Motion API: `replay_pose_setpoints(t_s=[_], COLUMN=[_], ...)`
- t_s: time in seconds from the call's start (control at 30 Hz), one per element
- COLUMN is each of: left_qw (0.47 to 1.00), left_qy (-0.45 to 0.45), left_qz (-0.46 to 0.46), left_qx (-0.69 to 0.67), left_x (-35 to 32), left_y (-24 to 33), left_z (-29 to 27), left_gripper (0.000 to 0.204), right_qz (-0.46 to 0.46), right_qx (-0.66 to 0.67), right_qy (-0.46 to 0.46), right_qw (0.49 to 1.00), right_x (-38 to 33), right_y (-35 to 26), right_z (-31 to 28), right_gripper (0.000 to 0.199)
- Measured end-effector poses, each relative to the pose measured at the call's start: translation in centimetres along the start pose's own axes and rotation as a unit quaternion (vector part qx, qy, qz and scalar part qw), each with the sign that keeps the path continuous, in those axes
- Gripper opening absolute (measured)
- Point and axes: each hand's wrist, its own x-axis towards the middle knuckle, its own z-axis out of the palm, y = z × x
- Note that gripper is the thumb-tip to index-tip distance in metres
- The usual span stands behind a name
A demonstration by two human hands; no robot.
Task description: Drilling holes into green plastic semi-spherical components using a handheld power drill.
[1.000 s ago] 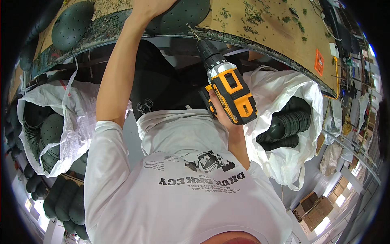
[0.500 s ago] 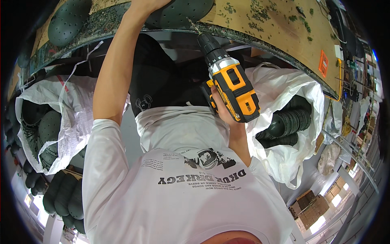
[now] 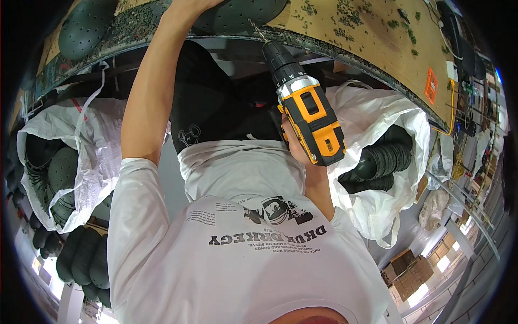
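A yellow and black cordless drill (image 3: 314,116) is held upright by its grip in my right hand (image 3: 294,143). Its thin twist bit (image 3: 258,30) points up toward the bench's front edge. At the top, my left hand (image 3: 198,3) is at a dark green rounded shell (image 3: 243,15) dotted with small holes. The picture's upper edge cuts off those fingers, so their grip is hidden. Another perforated dark green shell (image 3: 86,28) lies further left on the bench.
Green shavings litter the workbench (image 3: 377,40), which carries an orange label (image 3: 430,85). White sacks of dark shells hang or stand at left (image 3: 100,146) and right (image 3: 372,210). Stacked shells (image 3: 81,256) sit at lower left, cardboard boxes (image 3: 411,276) at lower right.
The view has shifted slightly, with the bench sitting a little higher in the picture. Both hands keep nearly the same places, and the drill stays in my right hand.
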Motion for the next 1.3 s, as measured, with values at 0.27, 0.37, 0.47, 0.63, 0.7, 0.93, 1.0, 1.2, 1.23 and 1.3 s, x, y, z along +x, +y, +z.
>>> replay_pose_setpoints(t_s=[0.27, 0.37, 0.47, 0.63, 0.7, 0.93, 1.0, 1.2, 1.23, 1.3], left_qw=[1.0, 1.0, 1.0, 1.0, 1.0, 0.999, 1.0, 1.0, 1.0, 1.0], left_qy=[-0.001, -0.004, -0.002, 0.006, -0.013, -0.013, -0.003, 0.0, 0.0, 0.004], left_qz=[-0.001, 0.003, 0.009, 0.003, -0.006, -0.03, -0.024, -0.024, -0.024, -0.024], left_qx=[0.001, -0.013, -0.01, 0.007, -0.023, -0.025, 0.003, -0.018, -0.017, -0.014], left_x=[-0.2, -0.1, -0.1, -0.1, 0.0, -0.5, -0.4, -0.5, -0.5, -0.6], left_y=[-0.4, -0.5, -0.5, -0.3, 0.5, 0.6, 0.1, 0.5, 0.4, 0.2], left_z=[-0.3, 0.1, 0.2, -0.2, 0.0, 0.0, 0.2, -0.1, -0.1, -0.1], left_gripper=[0.05, 0.05, 0.051, 0.05, 0.05, 0.052, 0.051, 0.052, 0.052, 0.052], right_qz=[0.032, 0.018, 0.053, 0.016, 0.299, 0.058, 0.038, 0.035, 0.035, 0.01], right_qx=[0.023, 0.036, 0.056, -0.014, 0.404, 0.224, 0.214, 0.216, 0.216, 0.105], right_qy=[-0.096, -0.093, -0.103, -0.099, -0.005, -0.035, -0.031, -0.032, -0.032, -0.036], right_qw=[0.995, 0.995, 0.992, 0.995, 0.864, 0.972, 0.976, 0.975, 0.975, 0.994], right_x=[2.8, 2.9, 2.8, 3.6, 4.8, 7.6, 8.0, 7.4, 7.3, 7.0], right_y=[-3.2, -3.2, -3.4, -4.5, -5.5, -4.2, -4.6, -4.8, -4.8, -4.8], right_z=[-1.7, -2.0, -2.1, -1.4, -0.8, 0.6, 0.6, 0.6, 0.5, 0.4], right_gripper=[0.024, 0.025, 0.025, 0.025, 0.025, 0.036, 0.037, 0.04, 0.04, 0.04])
